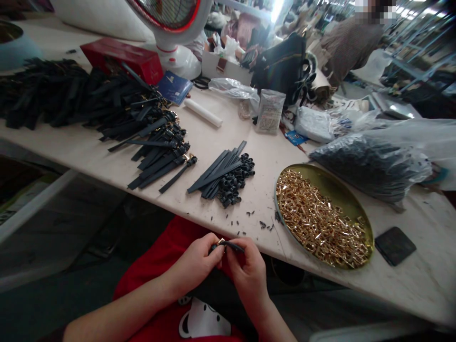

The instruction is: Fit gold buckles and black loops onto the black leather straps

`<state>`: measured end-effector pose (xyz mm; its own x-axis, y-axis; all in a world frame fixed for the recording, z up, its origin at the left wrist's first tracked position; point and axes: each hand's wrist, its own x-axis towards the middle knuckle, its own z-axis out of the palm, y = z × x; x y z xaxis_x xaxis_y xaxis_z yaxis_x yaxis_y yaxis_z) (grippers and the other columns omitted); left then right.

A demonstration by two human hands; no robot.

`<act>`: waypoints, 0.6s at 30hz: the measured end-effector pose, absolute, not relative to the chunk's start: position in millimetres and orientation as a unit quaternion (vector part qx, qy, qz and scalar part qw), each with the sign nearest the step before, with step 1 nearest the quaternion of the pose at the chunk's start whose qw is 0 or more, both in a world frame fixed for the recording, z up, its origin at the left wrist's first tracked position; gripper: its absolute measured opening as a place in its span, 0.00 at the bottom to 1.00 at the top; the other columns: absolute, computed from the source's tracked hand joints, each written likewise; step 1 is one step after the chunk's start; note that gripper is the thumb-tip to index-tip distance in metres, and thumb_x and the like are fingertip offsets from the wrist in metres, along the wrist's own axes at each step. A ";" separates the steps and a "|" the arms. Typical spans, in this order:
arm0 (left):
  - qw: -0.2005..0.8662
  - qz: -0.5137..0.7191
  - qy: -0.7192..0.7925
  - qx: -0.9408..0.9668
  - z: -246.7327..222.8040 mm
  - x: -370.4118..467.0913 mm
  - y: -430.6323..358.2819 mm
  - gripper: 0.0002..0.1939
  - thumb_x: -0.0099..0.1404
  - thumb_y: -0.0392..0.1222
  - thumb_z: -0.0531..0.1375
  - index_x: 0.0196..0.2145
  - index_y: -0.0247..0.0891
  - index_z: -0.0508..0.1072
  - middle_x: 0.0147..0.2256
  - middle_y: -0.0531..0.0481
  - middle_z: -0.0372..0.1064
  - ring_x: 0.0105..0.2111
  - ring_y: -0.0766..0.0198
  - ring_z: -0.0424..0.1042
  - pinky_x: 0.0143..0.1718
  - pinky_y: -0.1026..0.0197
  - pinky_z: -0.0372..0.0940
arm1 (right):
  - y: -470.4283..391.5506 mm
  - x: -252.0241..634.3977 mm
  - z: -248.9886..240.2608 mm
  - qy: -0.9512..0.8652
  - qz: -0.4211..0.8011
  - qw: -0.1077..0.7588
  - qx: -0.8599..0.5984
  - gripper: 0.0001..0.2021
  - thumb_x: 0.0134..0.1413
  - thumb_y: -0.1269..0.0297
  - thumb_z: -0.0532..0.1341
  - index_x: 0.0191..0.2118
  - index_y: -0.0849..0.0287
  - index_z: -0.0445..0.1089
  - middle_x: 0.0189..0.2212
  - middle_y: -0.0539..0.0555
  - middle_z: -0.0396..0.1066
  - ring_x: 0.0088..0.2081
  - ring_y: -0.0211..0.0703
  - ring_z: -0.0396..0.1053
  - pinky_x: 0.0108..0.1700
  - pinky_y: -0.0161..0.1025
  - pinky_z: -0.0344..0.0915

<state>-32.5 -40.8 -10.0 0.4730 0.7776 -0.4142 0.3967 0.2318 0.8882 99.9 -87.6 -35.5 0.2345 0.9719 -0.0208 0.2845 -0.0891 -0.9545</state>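
Note:
Just off the table's front edge, over my lap, both hands meet around one short black strap [233,245] with a small gold buckle [221,241] at its left end. My left hand [199,259] pinches the buckle end between thumb and finger. Fingers of my right hand [249,270] are closed on the strap. Beyond them lies a small pile of black straps with looped ends [223,175]. Gold buckles [320,213] fill much of a round gold tray [344,197] on the right. Straps with buckles fitted [160,137] form a long heap at the left.
Small black bits [262,224] lie near the edge of the table [402,285]. A black square item [394,245] sits right of the tray, a plastic bag of dark pieces [374,164] behind it. Further back are a white roll [203,113], red box [121,59], fan [178,57] and a person [351,45].

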 end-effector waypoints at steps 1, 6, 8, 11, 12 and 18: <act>0.605 0.152 0.494 0.606 -10.3 -33.0 -43.2 0.13 0.60 0.44 0.50 0.22 0.38 0.62 0.22 0.55 0.62 0.25 0.66 0.63 0.28 0.66 0.56 | -88.5 100.4 -35.7 -0.473 0.397 0.461 -0.637 0.02 0.49 0.66 0.59 0.28 0.56 0.67 0.25 0.49 0.67 0.28 0.39 0.65 0.32 0.35 0.62; 0.614 0.133 0.497 0.599 -7.8 -36.8 -54.1 0.12 0.59 0.46 0.51 0.22 0.38 0.62 0.20 0.56 0.62 0.23 0.67 0.61 0.25 0.66 0.55 | -94.9 103.3 -32.8 -0.325 0.594 0.452 -0.581 0.08 0.46 0.61 0.61 0.29 0.58 0.63 0.23 0.47 0.66 0.26 0.37 0.64 0.30 0.34 0.62; 0.617 0.143 0.499 0.592 -5.5 -38.5 -59.0 0.13 0.59 0.47 0.51 0.22 0.38 0.62 0.20 0.57 0.62 0.22 0.67 0.61 0.25 0.66 0.55 | -100.1 101.9 -30.2 -0.329 0.603 0.448 -0.572 0.08 0.46 0.60 0.61 0.30 0.58 0.63 0.23 0.47 0.66 0.26 0.37 0.64 0.30 0.34 0.62; 0.602 0.167 0.503 0.597 -2.4 -40.2 -68.5 0.14 0.61 0.48 0.49 0.23 0.38 0.62 0.20 0.57 0.60 0.22 0.67 0.61 0.25 0.66 0.55 | -109.6 96.6 -27.5 -0.418 0.484 0.456 -0.619 0.06 0.46 0.63 0.61 0.27 0.58 0.64 0.22 0.47 0.65 0.26 0.37 0.63 0.30 0.34 0.60; 0.591 0.174 0.505 0.605 -2.0 -40.6 -71.9 0.15 0.62 0.49 0.48 0.24 0.38 0.62 0.21 0.57 0.60 0.23 0.67 0.61 0.25 0.66 0.55 | -112.5 94.7 -27.3 -0.445 0.442 0.455 -0.632 0.05 0.46 0.64 0.61 0.25 0.57 0.64 0.22 0.47 0.65 0.25 0.37 0.62 0.29 0.34 0.59; 0.522 0.162 0.506 0.667 -5.7 -43.8 -85.3 0.11 0.62 0.46 0.49 0.27 0.38 0.63 0.25 0.55 0.63 0.26 0.65 0.63 0.26 0.66 0.54 | -118.8 92.6 -32.0 -0.400 0.485 0.459 -0.628 0.08 0.44 0.63 0.62 0.25 0.57 0.61 0.18 0.44 0.62 0.21 0.35 0.60 0.23 0.32 0.57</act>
<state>-43.8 -85.3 -5.7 0.4343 0.8449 -0.3123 0.5059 0.0580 0.8606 92.6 -118.8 -32.0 0.2091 0.9473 -0.2426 0.0563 -0.2593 -0.9641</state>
